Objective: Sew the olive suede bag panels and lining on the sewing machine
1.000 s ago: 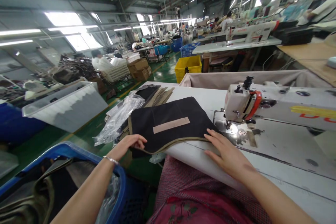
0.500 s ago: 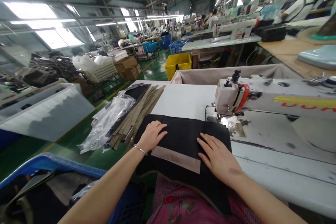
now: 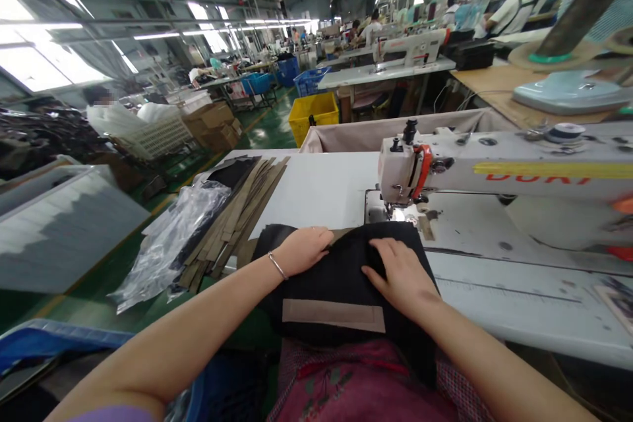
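Note:
A black fabric panel (image 3: 341, 280) with a beige strip (image 3: 333, 315) across it lies over the near edge of the sewing table, its near part hanging toward my lap. My left hand (image 3: 304, 250), a bracelet at its wrist, is closed on the panel's far edge, which bunches up beside its fingertips. On the panel's right part rests my right hand (image 3: 403, 277), fingers bent and thumb spread away from them. Just beyond this hand stands the sewing machine head (image 3: 403, 171), its lit needle area close to the panel's far edge.
Olive fabric strips (image 3: 237, 217) and clear plastic wrap (image 3: 182, 224) lie on the table's left. A blue crate (image 3: 64, 333) sits at lower left. Behind the table are a cloth-lined bin (image 3: 346, 137) and a yellow crate (image 3: 314, 115). A person (image 3: 517, 6) sits at far right.
My left hand has gone from lying flat to gripping the panel's far edge, which now bunches up. My right hand's fingers have bent more. The view has swung right.

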Demonstrator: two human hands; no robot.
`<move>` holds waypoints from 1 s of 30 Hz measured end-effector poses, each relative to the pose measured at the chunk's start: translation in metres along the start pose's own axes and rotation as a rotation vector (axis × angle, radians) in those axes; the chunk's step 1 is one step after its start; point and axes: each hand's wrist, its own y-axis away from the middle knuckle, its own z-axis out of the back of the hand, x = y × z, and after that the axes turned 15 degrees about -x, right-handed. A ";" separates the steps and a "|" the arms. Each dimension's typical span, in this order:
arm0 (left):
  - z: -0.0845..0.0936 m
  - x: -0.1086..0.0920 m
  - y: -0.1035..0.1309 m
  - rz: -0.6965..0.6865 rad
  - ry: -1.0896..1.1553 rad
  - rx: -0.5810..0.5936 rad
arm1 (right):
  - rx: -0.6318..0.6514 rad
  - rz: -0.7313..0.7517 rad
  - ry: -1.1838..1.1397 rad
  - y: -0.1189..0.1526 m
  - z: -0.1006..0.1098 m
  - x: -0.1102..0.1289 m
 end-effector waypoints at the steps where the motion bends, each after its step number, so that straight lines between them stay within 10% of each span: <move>1: 0.000 -0.007 0.001 -0.019 0.001 0.016 | -0.021 -0.014 0.009 -0.007 -0.003 -0.001; 9: 0.034 -0.016 -0.001 -0.002 0.167 0.185 | 0.172 0.141 -0.160 -0.026 0.025 0.025; 12: 0.034 -0.014 0.004 -0.006 0.255 0.322 | 0.503 0.215 -0.531 0.009 0.059 0.050; 15: 0.011 -0.022 0.017 -0.014 0.095 0.259 | 0.807 -0.090 -0.850 0.054 0.075 0.041; 18: -0.018 -0.037 0.029 0.008 -0.070 0.070 | 0.613 -0.565 -0.473 0.098 0.068 -0.009; 22: -0.037 -0.057 0.023 -0.009 -0.100 -0.034 | 0.236 -0.731 -0.247 0.148 0.044 -0.058; 26: -0.042 -0.074 -0.004 -0.111 -0.035 -0.046 | 0.042 -0.928 -0.769 0.172 0.029 -0.033; 30: -0.050 -0.095 -0.038 -0.257 0.067 -0.036 | -0.200 -1.117 -0.707 0.167 0.064 -0.016</move>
